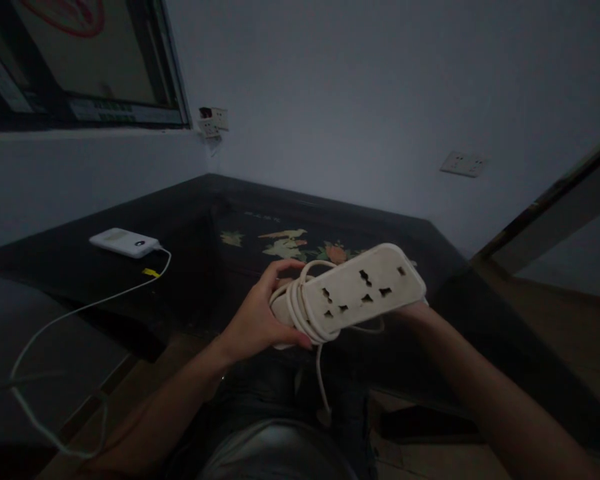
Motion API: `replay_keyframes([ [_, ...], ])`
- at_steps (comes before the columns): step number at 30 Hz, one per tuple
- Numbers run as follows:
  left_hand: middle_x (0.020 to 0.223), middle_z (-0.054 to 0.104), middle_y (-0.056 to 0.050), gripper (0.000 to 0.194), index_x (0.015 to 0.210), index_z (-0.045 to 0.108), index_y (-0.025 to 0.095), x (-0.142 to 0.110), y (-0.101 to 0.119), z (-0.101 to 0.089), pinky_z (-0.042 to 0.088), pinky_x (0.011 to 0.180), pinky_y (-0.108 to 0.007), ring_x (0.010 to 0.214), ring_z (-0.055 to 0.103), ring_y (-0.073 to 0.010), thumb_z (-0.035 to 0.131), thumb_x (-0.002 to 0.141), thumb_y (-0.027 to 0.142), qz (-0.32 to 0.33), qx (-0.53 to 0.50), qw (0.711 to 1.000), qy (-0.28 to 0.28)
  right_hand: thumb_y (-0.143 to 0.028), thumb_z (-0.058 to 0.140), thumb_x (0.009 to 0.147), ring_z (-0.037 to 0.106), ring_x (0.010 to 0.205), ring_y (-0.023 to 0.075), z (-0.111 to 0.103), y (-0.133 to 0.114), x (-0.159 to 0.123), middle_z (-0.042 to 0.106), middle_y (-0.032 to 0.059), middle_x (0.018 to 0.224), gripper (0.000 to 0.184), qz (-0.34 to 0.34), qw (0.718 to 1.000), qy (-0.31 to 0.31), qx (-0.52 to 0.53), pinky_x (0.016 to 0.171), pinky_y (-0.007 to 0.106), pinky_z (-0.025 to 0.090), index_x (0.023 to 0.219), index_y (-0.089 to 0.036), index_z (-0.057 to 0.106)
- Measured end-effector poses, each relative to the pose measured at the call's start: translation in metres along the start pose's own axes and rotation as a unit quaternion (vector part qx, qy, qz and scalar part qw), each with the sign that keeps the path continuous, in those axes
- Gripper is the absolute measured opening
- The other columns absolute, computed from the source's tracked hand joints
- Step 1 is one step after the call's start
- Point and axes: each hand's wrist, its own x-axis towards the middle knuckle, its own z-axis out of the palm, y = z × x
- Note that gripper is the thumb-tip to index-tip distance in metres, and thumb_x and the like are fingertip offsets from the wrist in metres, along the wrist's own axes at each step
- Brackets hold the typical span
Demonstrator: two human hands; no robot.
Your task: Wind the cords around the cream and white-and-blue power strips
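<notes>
A white power strip (353, 293) is held above the near part of the dark table, tilted with its sockets facing me. Its white cord (303, 310) is wound several times around the left end, and a loose length with the plug (324, 417) dangles below. My left hand (267, 307) is closed around the wrapped end, thumb on the near side and fingers over the top. Under the right end sits my right hand (414, 312), mostly hidden behind the strip; its fingers do not show.
On the left of the table (180, 213) lies a white power bank (125, 243) with a thin white cable (93, 305) trailing off the left edge. A yellow tag (151, 273) is beside it. Wall sockets (464, 164) are on the right, others (213, 122) near the window.
</notes>
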Motion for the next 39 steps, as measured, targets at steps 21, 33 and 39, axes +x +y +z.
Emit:
replay_keyframes([
  [21,0.116,0.064,-0.009,0.06,0.117,0.053,0.018,0.034,-0.056,-0.047,0.046,0.093,-0.04,0.103,0.061,-0.0246,0.075,0.063,0.03,-0.008,0.115,0.97,0.216,-0.02,0.035,0.096,0.065,0.051,0.0119,0.052,-0.038,-0.112,0.07,-0.0005,0.069,0.027,-0.127,0.913,0.023,-0.388,0.043,0.019,0.04,0.095,-0.021,0.062],
  [33,0.114,0.067,-0.009,0.071,0.127,0.049,0.024,0.024,-0.049,-0.018,0.049,0.085,-0.038,0.103,0.064,-0.0307,0.074,0.066,0.052,-0.1,0.475,0.874,0.021,-0.029,0.039,0.098,0.044,0.049,0.01,0.028,-0.103,-0.074,0.052,-0.0006,0.055,0.039,-0.312,0.804,0.1,-0.496,0.048,0.025,0.024,0.07,-0.016,0.063],
  [39,0.114,0.066,-0.008,0.071,0.127,0.05,0.026,0.021,-0.028,-0.003,0.05,0.077,-0.038,0.099,0.064,-0.0336,0.07,0.067,0.058,-0.063,0.531,0.837,-0.114,-0.04,0.05,0.092,0.053,0.061,0.0118,0.009,-0.121,-0.023,0.06,0.0008,0.067,0.031,-0.24,0.79,0.103,-0.555,0.053,0.024,0.026,0.079,-0.02,0.07],
])
